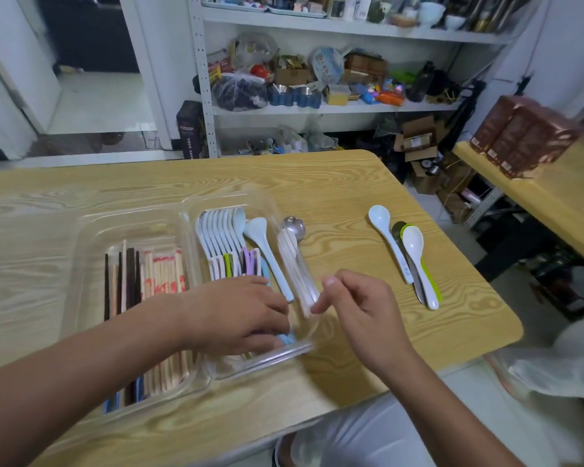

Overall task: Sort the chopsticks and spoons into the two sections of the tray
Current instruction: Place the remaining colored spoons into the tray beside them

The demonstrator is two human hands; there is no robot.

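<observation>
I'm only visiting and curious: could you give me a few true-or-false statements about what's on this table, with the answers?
1. The chopsticks lie in the left section of the tray. True.
2. Every spoon is already inside the tray. False: loose spoons lie on the table, to the right of the tray.
3. The left hand reaches into the section that holds the row of spoons. True.
4. The tray is made of dark wood. False: it is see-through.
</observation>
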